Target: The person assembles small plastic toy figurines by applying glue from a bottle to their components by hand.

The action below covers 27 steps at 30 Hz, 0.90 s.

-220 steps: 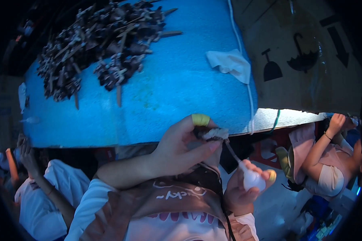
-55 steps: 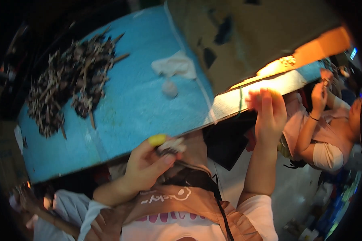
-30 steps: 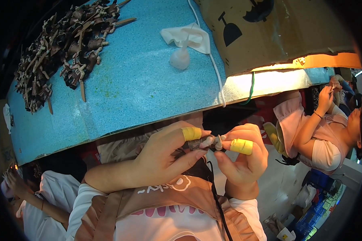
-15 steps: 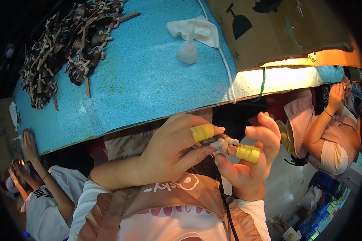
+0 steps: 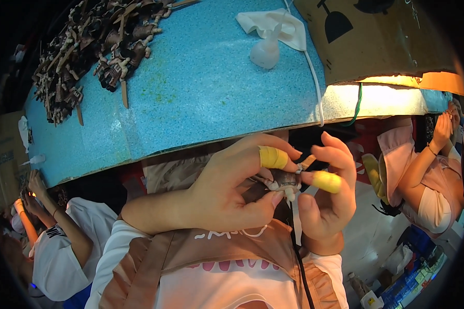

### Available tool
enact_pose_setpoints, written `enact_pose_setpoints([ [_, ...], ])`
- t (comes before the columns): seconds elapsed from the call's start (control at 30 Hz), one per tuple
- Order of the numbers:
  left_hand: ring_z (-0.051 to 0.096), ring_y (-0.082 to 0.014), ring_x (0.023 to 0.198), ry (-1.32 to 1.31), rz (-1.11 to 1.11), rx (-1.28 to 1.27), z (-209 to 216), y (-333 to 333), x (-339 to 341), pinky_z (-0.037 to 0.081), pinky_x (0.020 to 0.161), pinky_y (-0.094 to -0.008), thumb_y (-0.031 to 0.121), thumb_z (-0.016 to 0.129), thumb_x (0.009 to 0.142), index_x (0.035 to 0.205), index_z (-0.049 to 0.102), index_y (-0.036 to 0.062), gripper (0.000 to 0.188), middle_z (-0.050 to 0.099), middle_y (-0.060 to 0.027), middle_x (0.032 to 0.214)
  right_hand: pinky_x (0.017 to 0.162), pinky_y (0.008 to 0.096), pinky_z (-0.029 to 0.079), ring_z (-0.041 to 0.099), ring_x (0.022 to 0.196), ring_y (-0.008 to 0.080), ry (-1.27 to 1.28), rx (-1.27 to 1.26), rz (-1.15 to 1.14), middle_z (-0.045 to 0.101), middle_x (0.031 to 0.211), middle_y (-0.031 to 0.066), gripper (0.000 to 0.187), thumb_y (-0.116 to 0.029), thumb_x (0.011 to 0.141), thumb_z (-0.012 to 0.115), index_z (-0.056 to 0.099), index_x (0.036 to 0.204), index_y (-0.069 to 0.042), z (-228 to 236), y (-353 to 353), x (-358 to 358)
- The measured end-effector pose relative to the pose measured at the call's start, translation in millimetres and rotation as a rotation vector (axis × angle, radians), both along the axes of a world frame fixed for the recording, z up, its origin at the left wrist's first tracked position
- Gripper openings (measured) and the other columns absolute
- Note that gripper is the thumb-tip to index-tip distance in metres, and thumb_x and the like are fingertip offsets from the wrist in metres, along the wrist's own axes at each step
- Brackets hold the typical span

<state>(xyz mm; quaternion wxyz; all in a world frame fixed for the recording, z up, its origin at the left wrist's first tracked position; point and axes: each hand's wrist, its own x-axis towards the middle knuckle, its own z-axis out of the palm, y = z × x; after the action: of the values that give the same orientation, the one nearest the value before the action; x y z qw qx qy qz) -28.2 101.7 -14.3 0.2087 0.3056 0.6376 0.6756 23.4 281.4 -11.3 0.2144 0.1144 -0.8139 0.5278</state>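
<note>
Between my hands, just in front of the table's near edge, is a small figurine (image 5: 286,181) with a dark brown body and pale limbs. My left hand (image 5: 237,180) pinches it between thumb and fingers; yellow tape wraps its index finger. A bit of flat wooden stick (image 5: 308,162) shows beside the figurine's far side. My right hand (image 5: 327,198), also with a yellow-taped finger, has its fingers curled around the figurine's right side. The taped finger seems to touch it, while the thumb stands apart. Fingers hide part of the figurine.
A heap of similar figurines (image 5: 93,56), some with wooden sticks, lies on the blue table (image 5: 201,98) at the far left. A translucent squeeze bottle (image 5: 265,53), a white cloth (image 5: 294,32), a white cable (image 5: 314,87) and a cardboard box (image 5: 386,46) are farther right. Co-workers sit at both sides.
The figurine has been turned between my fingers, so its brown body and the stick now show. My right fingers have closed in nearer to it. The view has shifted slightly.
</note>
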Motion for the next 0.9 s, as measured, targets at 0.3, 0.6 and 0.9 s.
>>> enact_pose_setpoints([
  [0.3,0.059,-0.0304,0.086,0.527,0.19,-0.067,-7,6,0,0.05,0.073,-0.0367,0.003,0.063,0.059,0.096,0.056,-0.0011,0.038,0.055,-0.0198,0.101,0.09,0.047,0.034,0.055,0.101,0.0327,-0.094,0.211,0.019,0.062,0.094,0.0087,0.019,-0.008,0.058,0.071,0.061,0.074,-0.005,6,3,0],
  [0.6,0.058,-0.0324,0.084,0.579,0.173,-0.126,-12,8,0,0.05,0.073,-0.0398,0.001,0.062,0.053,0.093,0.057,-0.0016,0.04,0.056,-0.018,0.098,0.095,0.0483,0.028,0.052,0.104,0.0319,-0.196,0.426,0.089,0.062,0.093,0.0042,0.018,-0.01,0.057,0.074,0.061,0.069,-0.007,21,10,-6],
  [0.9,0.057,-0.0199,0.089,-0.019,0.114,-0.064,1,10,3,0.045,0.078,-0.0305,0.012,0.059,0.079,0.102,0.052,-0.0019,0.028,0.056,-0.0137,0.101,0.089,0.0443,0.037,0.052,0.103,0.0314,-0.265,-0.014,0.027,0.063,0.089,0.0061,0.025,-0.014,0.061,0.074,0.063,0.083,-0.008,8,12,-4],
])
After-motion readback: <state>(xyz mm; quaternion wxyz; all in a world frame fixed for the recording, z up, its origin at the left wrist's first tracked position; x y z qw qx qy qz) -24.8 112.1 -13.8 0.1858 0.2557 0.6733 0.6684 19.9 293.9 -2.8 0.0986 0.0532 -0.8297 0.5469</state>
